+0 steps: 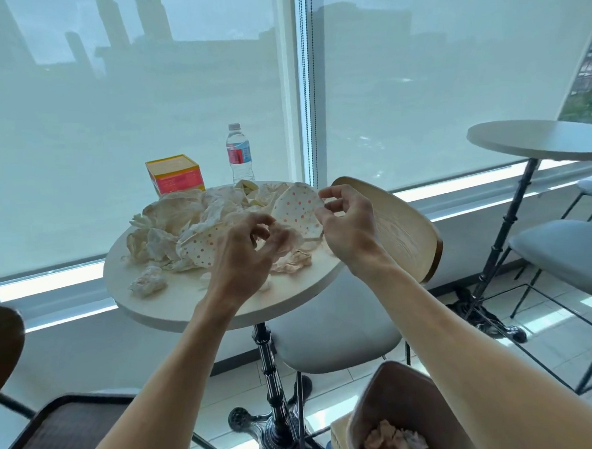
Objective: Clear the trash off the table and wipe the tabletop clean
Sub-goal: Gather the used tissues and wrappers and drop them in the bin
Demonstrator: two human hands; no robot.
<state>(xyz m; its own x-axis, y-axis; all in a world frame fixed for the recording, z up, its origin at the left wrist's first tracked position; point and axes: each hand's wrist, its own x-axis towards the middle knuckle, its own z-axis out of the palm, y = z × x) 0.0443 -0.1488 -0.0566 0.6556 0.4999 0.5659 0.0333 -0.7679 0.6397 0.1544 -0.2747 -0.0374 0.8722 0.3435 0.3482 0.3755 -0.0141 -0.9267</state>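
1. The round white desk point(175, 304) stood by the window, its far half covered with trash.
2. A wooden chair point(401, 225) stood just beyond the desk's right edge.
3. A bin point(400, 401) sat on the floor at lower right, below the right forearm, with crumpled paper inside.
4. A heap of crumpled wrappers point(184, 213) lay on the desk's far left part, left of both hands.
5. A yellow and red box point(175, 175) and a water bottle point(239, 155) stood at the far edge.
6. A polka-dot paper plate point(299, 210) stood tilted up between the hands; the right hand point(346, 228) pinched its right rim with thumb and forefinger, the other fingers curled loosely.
7. The left hand point(245, 258) hovered over the desk's middle, fingers half curled around a thin, pale piece of paper point(290, 241); whether it gripped firmly was unclear.
8. A crumpled napkin point(291, 262) lay just right of the left hand, and a wadded tissue point(147, 283) lay well to its left.
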